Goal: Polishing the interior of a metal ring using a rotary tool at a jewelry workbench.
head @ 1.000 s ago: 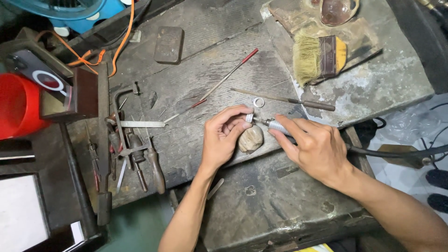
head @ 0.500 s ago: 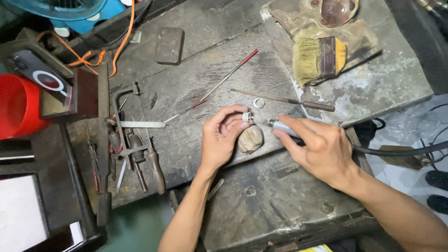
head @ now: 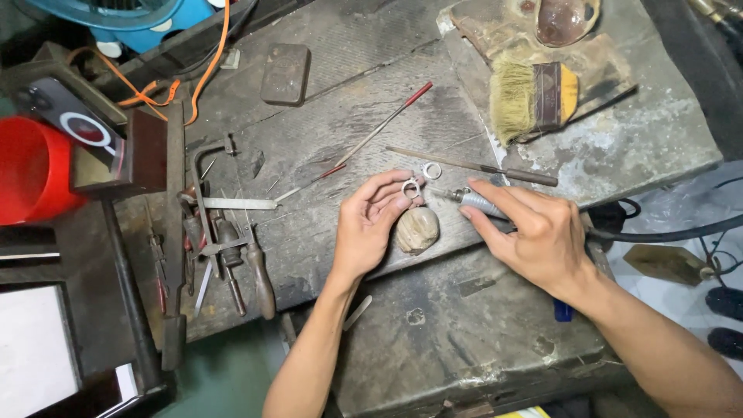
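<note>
my left hand (head: 370, 232) pinches small silver ring (head: 410, 188), fingers clamped on it, above rounded stone block (head: 417, 229) on worktop (head: 325, 155). my right hand (head: 542, 236) grips rotary handpiece (head: 481, 203), fingers clamped, tip just short of ring, not touching. second ring (head: 432, 170) lies loose nearby. judgement: work mid-way, ring finishing not done.

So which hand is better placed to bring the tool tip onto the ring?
Probably the right hand: it already grips the rotary tool, whose tip points at the ring and stands just short of it. The left hand pinches that ring above the rounded stone, so it is busy steadying it.
</note>
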